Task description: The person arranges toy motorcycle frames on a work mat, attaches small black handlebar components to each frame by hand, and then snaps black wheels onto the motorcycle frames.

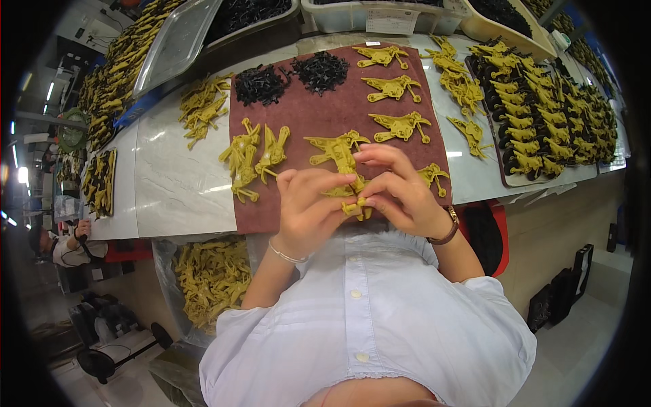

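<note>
Close to my chest, over the front of the dark red mat point(305, 112), both hands pinch one small olive-yellow plastic part point(352, 209). My left hand point(308, 203) grips it from the left between thumb and fingers. From the right, my right hand point(400, 193) holds it with thumb and index finger, the other fingers curled above. Fingers hide much of the part. Just beyond my hands lies an olive-yellow piece with a pointed, beak-like end point(332, 147). Similar pieces point(397, 88) form a column on the mat's right side, the nearest one point(432, 178) beside my right hand.
Two heaps of small black parts point(261, 85) sit at the mat's far left, above a cluster of yellow pieces point(244, 156). Trays of yellow-and-black assemblies point(522, 115) stand right. Bins of black parts point(254, 17) line the back. A bag of yellow parts point(213, 278) is below the table edge.
</note>
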The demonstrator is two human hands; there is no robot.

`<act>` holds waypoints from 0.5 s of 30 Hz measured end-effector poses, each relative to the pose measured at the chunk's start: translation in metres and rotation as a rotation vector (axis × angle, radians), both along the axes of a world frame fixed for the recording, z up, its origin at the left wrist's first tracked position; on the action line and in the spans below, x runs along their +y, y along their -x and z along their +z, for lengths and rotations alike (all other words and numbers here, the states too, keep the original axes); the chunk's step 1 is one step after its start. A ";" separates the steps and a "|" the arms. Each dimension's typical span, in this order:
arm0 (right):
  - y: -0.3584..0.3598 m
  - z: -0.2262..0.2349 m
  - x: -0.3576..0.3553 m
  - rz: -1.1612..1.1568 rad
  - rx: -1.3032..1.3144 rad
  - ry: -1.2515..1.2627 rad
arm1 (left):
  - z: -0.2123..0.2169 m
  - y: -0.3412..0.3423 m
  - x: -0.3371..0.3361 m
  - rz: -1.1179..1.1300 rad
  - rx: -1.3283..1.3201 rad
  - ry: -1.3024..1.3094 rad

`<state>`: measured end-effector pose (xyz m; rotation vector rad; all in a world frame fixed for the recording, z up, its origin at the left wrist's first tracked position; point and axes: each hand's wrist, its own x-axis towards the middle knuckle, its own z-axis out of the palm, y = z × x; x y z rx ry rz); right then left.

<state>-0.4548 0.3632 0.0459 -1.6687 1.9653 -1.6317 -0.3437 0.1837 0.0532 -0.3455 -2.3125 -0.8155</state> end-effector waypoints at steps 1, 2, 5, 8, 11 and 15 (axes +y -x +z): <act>0.008 0.001 0.006 -0.156 -0.046 0.049 | 0.006 0.002 0.000 0.023 0.016 0.072; 0.022 0.000 0.017 -0.312 -0.093 0.098 | 0.012 0.007 -0.004 0.066 0.037 0.074; 0.085 -0.004 0.048 -0.683 -0.345 0.473 | 0.012 0.027 -0.028 0.210 0.079 0.074; 0.142 -0.008 0.060 -0.731 -0.344 0.309 | -0.004 0.072 -0.047 0.308 0.089 0.283; 0.200 -0.027 0.060 -0.738 -0.359 0.211 | -0.023 0.108 -0.059 0.263 0.035 0.395; 0.227 -0.041 0.066 -0.922 -0.169 -0.065 | -0.044 0.123 -0.066 0.188 -0.148 0.383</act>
